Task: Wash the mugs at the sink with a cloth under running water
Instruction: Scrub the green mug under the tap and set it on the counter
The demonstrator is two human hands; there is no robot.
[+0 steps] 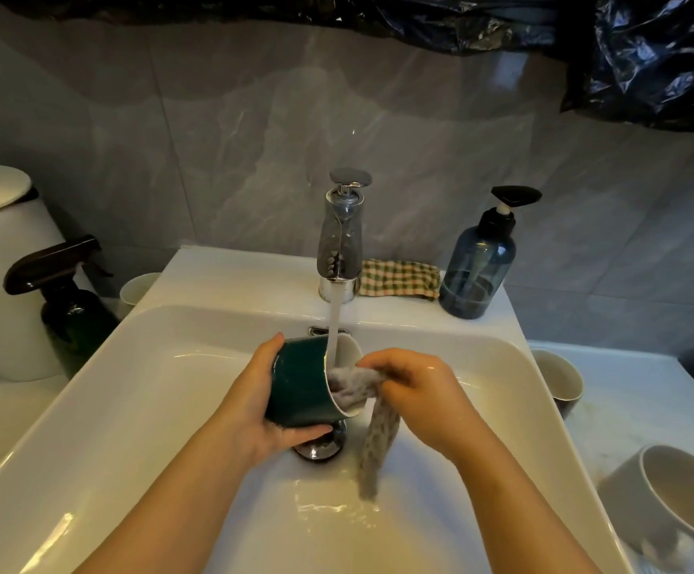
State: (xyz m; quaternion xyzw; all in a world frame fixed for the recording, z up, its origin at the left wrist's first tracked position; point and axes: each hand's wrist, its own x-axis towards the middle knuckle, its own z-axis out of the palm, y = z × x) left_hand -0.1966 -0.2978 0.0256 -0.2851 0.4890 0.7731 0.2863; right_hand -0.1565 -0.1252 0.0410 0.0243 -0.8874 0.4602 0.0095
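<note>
My left hand (254, 399) grips a dark green mug (302, 383) with a white inside, tilted on its side over the white sink (138, 391), mouth facing right. Water runs from the chrome tap (340, 238) onto the mug's rim. My right hand (415, 387) pinches a grey wet cloth (374, 432); one end is stuffed into the mug's mouth and the other hangs down into the basin. The mug's handle is hidden.
A checked cloth (399, 279) and a blue pump bottle (478, 267) stand on the sink's back ledge. A dark mug (556, 383) and a grey mug (668, 499) sit on the right counter. At left are a dark spray bottle (67, 292), a white cup (136, 290) and a white bin (1, 267).
</note>
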